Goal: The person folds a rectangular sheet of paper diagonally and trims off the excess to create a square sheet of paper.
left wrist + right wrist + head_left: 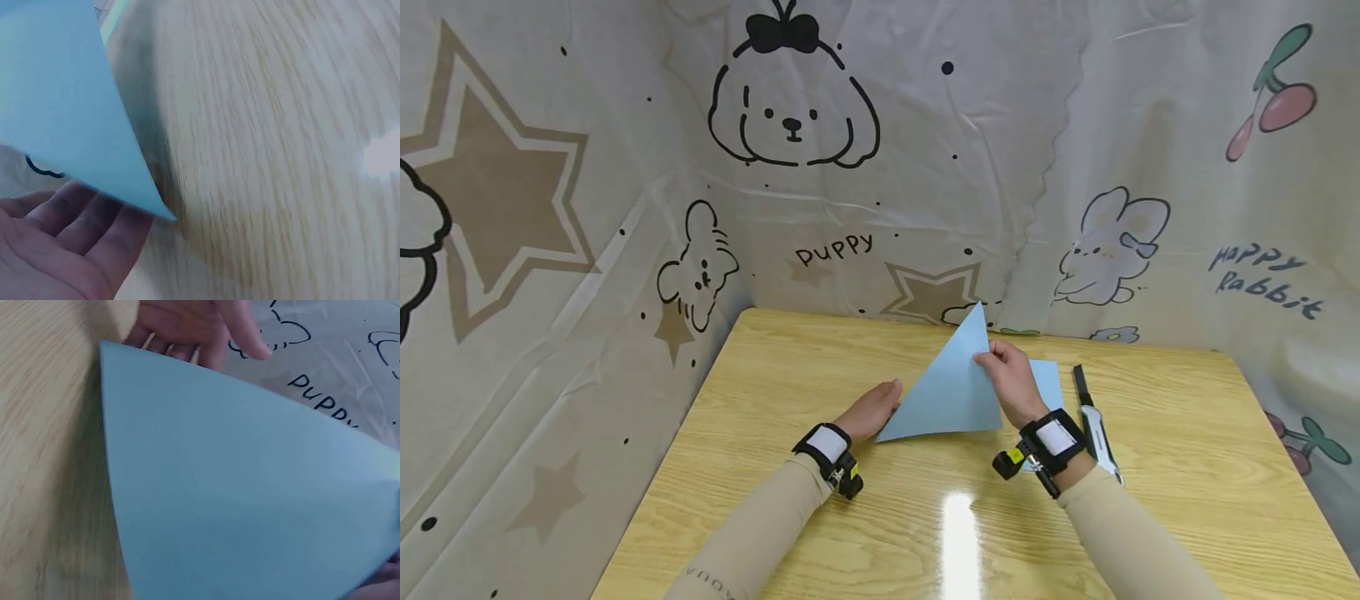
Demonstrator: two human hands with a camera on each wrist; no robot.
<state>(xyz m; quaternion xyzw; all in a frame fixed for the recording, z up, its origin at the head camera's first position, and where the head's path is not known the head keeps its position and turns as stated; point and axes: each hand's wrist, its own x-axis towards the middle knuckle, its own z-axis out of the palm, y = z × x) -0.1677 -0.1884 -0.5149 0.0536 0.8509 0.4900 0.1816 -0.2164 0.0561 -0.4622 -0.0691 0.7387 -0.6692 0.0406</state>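
Note:
A light blue triangular piece of paper (953,387) stands raised at a slant over the table, its point upward. My right hand (1013,387) pinches its right edge between thumb and fingers. By the paper's lower left corner is my left hand (872,410). In the left wrist view that hand's extended fingers (115,240) reach behind the sloping edge, their tips partly hidden by the paper. The right wrist view shows the paper's broad face (237,481) with the left hand (187,328) beyond its edge.
Another light blue sheet (1047,379) lies on the wooden table (760,367), partly covered by my right hand and wrist. Right of it lies a utility knife (1096,429) with a dark end pointing away. A printed cloth (865,192) hangs behind the table and along its left side.

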